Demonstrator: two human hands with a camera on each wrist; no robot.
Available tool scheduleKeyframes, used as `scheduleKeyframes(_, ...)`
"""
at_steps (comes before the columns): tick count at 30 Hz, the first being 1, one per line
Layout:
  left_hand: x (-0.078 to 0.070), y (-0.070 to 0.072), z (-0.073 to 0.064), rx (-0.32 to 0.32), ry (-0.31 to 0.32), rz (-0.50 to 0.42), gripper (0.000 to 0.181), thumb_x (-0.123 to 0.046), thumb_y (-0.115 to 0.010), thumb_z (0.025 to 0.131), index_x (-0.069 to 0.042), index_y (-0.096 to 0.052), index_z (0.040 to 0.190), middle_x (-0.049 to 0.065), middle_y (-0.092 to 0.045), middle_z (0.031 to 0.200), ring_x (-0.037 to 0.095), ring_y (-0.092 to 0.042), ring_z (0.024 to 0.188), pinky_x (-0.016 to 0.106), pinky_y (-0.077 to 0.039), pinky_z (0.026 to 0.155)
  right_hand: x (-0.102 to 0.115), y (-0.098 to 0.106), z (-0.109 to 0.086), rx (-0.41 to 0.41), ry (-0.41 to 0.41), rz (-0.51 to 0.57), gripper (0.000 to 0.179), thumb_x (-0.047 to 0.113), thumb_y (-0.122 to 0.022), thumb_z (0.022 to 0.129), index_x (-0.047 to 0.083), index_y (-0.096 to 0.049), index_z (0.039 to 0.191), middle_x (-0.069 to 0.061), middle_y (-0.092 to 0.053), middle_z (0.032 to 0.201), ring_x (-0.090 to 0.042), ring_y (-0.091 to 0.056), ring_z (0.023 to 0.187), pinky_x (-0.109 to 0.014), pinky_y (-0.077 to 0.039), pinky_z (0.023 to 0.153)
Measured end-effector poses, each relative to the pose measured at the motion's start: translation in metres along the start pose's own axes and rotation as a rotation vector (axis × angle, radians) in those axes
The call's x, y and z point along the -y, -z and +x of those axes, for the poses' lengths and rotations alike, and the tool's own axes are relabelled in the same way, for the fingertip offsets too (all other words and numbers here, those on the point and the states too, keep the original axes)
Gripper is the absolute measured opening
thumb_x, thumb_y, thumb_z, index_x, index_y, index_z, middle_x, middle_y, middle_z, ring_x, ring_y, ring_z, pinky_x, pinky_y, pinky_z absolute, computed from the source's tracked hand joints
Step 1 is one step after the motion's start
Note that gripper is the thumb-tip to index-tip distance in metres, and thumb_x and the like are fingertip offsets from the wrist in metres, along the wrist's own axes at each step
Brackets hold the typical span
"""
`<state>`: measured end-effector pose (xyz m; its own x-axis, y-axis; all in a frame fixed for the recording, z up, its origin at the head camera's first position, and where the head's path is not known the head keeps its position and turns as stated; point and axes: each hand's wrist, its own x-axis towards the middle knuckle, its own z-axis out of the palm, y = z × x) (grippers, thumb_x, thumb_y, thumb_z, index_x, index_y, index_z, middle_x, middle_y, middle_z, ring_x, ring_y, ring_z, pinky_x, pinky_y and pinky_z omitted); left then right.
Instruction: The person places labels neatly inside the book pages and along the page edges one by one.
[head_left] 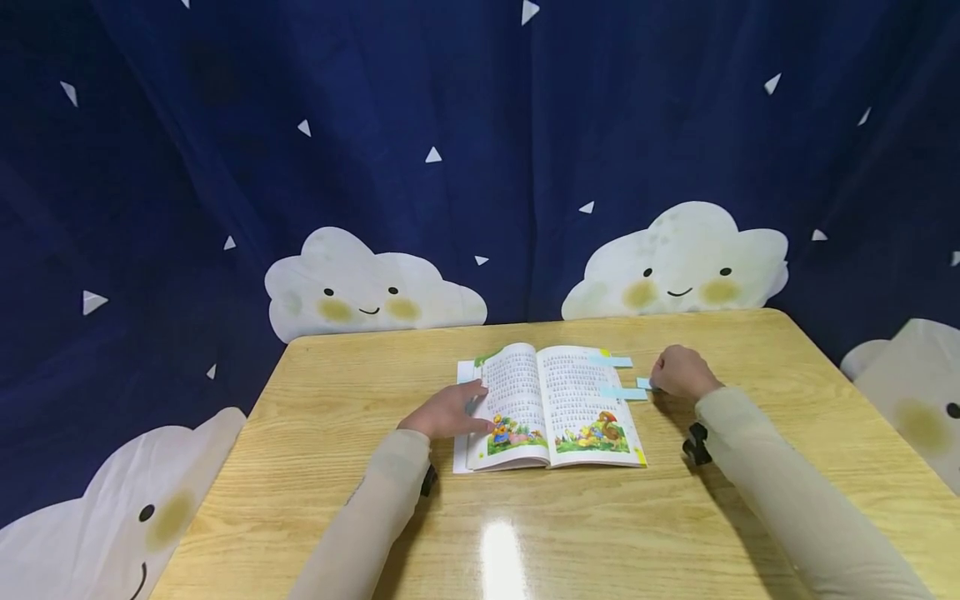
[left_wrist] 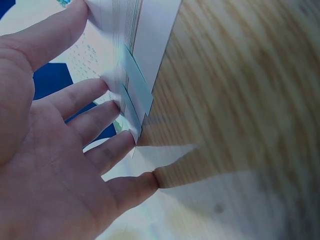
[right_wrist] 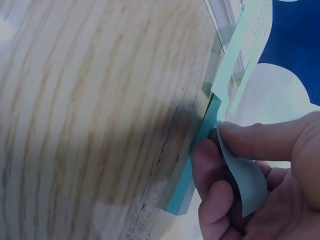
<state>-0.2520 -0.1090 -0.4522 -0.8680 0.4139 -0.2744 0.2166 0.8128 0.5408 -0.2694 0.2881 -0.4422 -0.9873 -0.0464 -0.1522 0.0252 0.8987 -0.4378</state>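
Note:
An open picture book (head_left: 573, 392) lies on the table, with printed text above coloured drawings on both pages. My left hand (head_left: 446, 410) rests at its left edge, thumb on the lower part of the left page, fingers extended; the left wrist view shows the fingertips (left_wrist: 114, 107) touching the page edges. To the right of the book, my right hand (head_left: 684, 372) pinches a pale blue sticky note strip (right_wrist: 252, 187) between thumb and curled fingers. A darker teal strip (right_wrist: 182, 192) lies beside the fingers. Two light blue sticky tabs (head_left: 633, 394) stick out from the right page.
More pale blue tabs (left_wrist: 137, 82) show at the book's left side. The wooden table (head_left: 337, 392) meets a dark blue curtain (head_left: 420, 92) with white clouds and triangles at its far edge. A black wrist device (head_left: 697, 444) sits under the right sleeve.

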Motion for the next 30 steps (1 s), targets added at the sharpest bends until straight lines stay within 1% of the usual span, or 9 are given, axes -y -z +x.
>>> scheduleKeyframes(4,-0.0013,-0.0008,-0.0001,0.003,0.005,0.010,0.074,-0.040,-0.075,0.087,-0.013,-0.046,0.149,0.006,-0.032,0.163,0.028,-0.028,0.153,0.045,-0.026,0.126,-0.0007,-0.0002,-0.0009,0.019,-0.020,0.009,0.037,0.004,-0.050,0.086,0.017,-0.041,0.053,0.006,-0.032,0.050,-0.010,-0.031,0.050,-0.025,-0.031,0.052)
scheduleKeyframes(8,-0.0018,-0.0013,0.0002,0.006,0.008,0.017,0.073,-0.040,-0.075,0.087,-0.013,-0.047,0.149,0.006,-0.033,0.163,0.029,-0.028,0.152,0.046,-0.027,0.126,-0.0014,0.0002,-0.0007,0.026,-0.019,0.011,0.037,0.004,-0.048,0.087,0.017,-0.041,0.052,0.006,-0.032,0.049,-0.010,-0.031,0.049,-0.025,-0.031,0.052)
scheduleKeyframes(10,-0.0021,-0.0012,0.0005,0.005,0.009,0.018,0.072,-0.039,-0.075,0.087,-0.013,-0.047,0.149,0.006,-0.033,0.163,0.029,-0.028,0.152,0.046,-0.026,0.126,-0.0024,0.0002,0.0005,0.031,-0.018,0.013,0.037,0.005,-0.048,0.088,0.016,-0.042,0.053,0.006,-0.034,0.049,-0.010,-0.031,0.048,-0.025,-0.031,0.052)
scheduleKeyframes(14,-0.0017,-0.0007,0.0014,-0.001,0.010,0.017,0.072,-0.038,-0.076,0.086,-0.014,-0.048,0.148,0.006,-0.033,0.163,0.029,-0.029,0.152,0.046,-0.027,0.126,-0.0037,0.0005,0.0023,0.040,-0.032,0.023,0.036,0.007,-0.051,0.090,0.014,-0.047,0.055,0.004,-0.041,0.051,-0.012,-0.038,0.051,-0.025,-0.034,0.053)
scheduleKeyframes(17,-0.0004,-0.0009,0.0018,-0.005,0.007,0.015,0.071,-0.038,-0.076,0.086,-0.013,-0.049,0.147,0.008,-0.034,0.162,0.030,-0.030,0.152,0.047,-0.028,0.125,-0.0033,0.0006,0.0026,0.046,-0.028,0.028,0.035,0.008,-0.053,0.091,0.014,-0.048,0.057,0.003,-0.043,0.052,-0.013,-0.039,0.053,-0.026,-0.035,0.055)
scheduleKeyframes(22,-0.0008,-0.0011,0.0006,0.000,0.015,0.006,0.071,-0.038,-0.076,0.087,-0.013,-0.048,0.148,0.007,-0.034,0.162,0.029,-0.029,0.152,0.046,-0.027,0.126,-0.0029,0.0008,0.0026,0.056,-0.017,0.032,0.037,0.009,-0.053,0.092,0.014,-0.046,0.056,0.004,-0.042,0.052,-0.012,-0.037,0.052,-0.026,-0.035,0.056)
scheduleKeyframes(26,-0.0014,-0.0001,0.0007,0.004,0.007,0.011,0.072,-0.038,-0.075,0.087,-0.013,-0.047,0.149,0.006,-0.033,0.163,0.028,-0.028,0.152,0.046,-0.027,0.126,-0.0019,0.0020,0.0011,0.053,-0.015,0.032,0.032,0.009,-0.054,0.092,0.011,-0.051,0.059,0.002,-0.047,0.053,-0.013,-0.041,0.054,-0.026,-0.036,0.056)
scheduleKeyframes(30,-0.0011,0.0004,0.0014,0.004,0.006,0.019,0.072,-0.039,-0.074,0.088,-0.014,-0.046,0.149,0.005,-0.032,0.164,0.028,-0.028,0.153,0.045,-0.026,0.126,-0.0019,0.0045,-0.0002,0.060,0.016,0.035,0.032,0.009,-0.053,0.089,0.012,-0.051,0.058,0.003,-0.045,0.051,-0.013,-0.039,0.051,-0.026,-0.036,0.056)
